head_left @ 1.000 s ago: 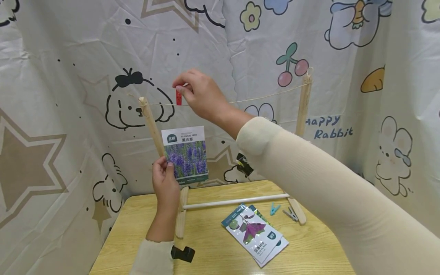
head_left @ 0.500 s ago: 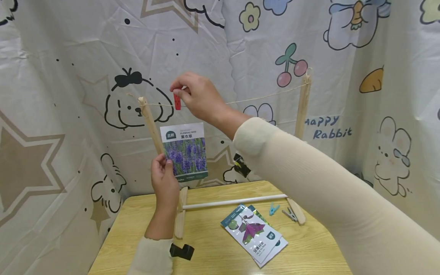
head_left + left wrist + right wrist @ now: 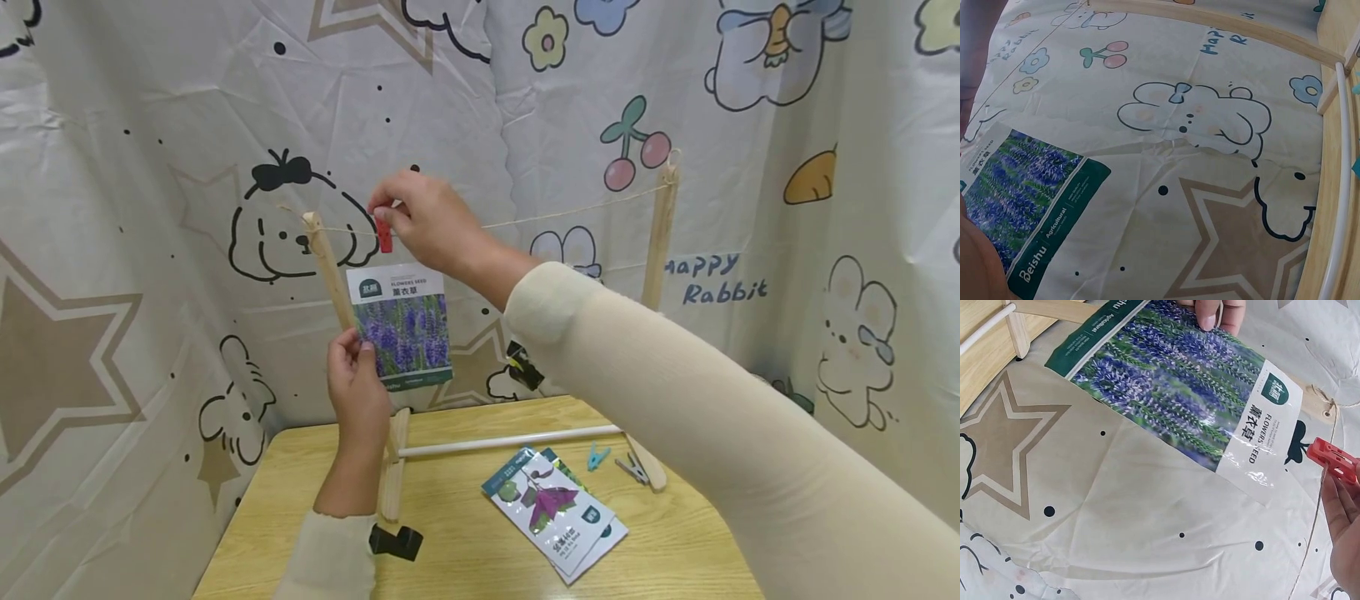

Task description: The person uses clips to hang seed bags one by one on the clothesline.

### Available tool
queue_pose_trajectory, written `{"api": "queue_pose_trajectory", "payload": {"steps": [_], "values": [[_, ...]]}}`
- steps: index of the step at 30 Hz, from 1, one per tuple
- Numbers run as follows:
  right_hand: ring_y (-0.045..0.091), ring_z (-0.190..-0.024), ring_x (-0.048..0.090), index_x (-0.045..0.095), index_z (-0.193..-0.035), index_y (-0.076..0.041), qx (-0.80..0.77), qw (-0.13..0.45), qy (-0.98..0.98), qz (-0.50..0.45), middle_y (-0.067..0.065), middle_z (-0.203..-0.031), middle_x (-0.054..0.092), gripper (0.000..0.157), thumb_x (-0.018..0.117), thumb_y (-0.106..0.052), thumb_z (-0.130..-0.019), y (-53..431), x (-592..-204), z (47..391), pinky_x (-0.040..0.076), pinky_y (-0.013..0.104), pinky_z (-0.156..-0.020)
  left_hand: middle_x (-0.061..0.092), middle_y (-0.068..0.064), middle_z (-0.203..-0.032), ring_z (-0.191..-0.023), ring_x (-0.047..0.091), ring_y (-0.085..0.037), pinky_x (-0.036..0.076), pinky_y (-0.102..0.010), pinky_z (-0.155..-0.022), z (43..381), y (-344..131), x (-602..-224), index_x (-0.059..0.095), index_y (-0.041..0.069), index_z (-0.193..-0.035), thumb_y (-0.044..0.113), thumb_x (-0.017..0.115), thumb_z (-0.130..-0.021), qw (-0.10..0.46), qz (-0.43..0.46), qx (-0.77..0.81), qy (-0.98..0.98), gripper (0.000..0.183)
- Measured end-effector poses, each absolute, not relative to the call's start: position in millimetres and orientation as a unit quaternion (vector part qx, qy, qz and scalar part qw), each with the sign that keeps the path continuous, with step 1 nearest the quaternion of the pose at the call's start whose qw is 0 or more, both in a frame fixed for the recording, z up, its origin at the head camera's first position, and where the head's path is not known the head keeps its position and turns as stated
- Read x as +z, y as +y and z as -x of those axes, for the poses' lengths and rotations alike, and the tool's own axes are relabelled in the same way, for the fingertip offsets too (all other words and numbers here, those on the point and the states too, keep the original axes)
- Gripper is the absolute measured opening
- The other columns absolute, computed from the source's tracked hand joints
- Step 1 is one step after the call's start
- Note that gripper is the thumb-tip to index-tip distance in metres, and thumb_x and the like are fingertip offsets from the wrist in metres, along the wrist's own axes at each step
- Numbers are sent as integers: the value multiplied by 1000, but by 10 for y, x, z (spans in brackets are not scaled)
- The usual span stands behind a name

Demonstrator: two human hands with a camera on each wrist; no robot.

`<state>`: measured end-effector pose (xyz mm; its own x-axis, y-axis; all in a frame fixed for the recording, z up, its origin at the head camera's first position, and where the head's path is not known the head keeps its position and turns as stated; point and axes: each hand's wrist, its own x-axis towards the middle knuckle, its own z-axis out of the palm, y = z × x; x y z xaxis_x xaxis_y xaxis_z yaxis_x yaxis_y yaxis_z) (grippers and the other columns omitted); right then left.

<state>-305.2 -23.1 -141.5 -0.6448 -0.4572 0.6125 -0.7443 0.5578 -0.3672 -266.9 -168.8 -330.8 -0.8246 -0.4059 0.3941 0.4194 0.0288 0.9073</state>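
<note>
My left hand [image 3: 357,385] pinches a flower seed packet [image 3: 403,329] by its left edge; purple blooms and a white top band face me. Just above the packet, my right hand [image 3: 429,221] pinches a red clothespin [image 3: 385,236] between thumb and fingers. In the right wrist view the clothespin [image 3: 1332,459] meets the thin string [image 3: 1314,537], and the packet [image 3: 1179,387] is apart from it. That string [image 3: 570,208] runs between two wooden posts, sagging toward the left post [image 3: 327,271]. The left wrist view shows the packet's lower corner [image 3: 1060,212].
More seed packets [image 3: 551,512] lie overlapping on the wooden table [image 3: 450,533]. A blue clothespin [image 3: 597,457] and a grey clothespin [image 3: 632,469] lie right of them. A white rod [image 3: 510,442] joins the posts' feet. The right post [image 3: 660,242] stands behind my right arm.
My right hand has lowered a little with the red clothespin and shifted slightly left, pulling the string down. My left hand has raised the packet slightly toward the string.
</note>
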Motion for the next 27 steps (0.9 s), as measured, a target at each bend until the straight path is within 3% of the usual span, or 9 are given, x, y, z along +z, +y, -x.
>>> {"api": "queue_pose_trajectory", "payload": {"steps": [12, 20, 27], "values": [[15, -111, 62, 71, -112, -11, 299, 233, -851, -364, 3, -116, 67, 18, 54, -13, -105, -274, -1445, 3045, 51, 25, -96, 40, 2, -115, -113, 42, -12, 38, -21, -98, 2692, -1709, -3250, 44, 0, -137, 10, 38, -109, 308, 13, -703, -641, 31], [15, -111, 63, 70, -113, -12, 291, 234, -853, -364, 3, -118, 68, 18, 53, -14, -105, -275, -1472, 3043, 51, 27, -97, 43, 2, -108, -102, 45, -12, 38, -22, -91, 2683, -1718, -3190, 47, 1, -132, 9, 39, -108, 325, 16, -701, -634, 27], [15, -112, 64, 69, -114, -12, 295, 226, -856, -360, 2, -120, 67, 19, 53, -16, -106, -284, -1471, 3034, 52, 27, -96, 43, 2, -110, -104, 44, -12, 39, -21, -92, 2664, -1725, -3142, 46, 1, -134, 11, 39, -108, 320, 22, -698, -640, 29]]}}
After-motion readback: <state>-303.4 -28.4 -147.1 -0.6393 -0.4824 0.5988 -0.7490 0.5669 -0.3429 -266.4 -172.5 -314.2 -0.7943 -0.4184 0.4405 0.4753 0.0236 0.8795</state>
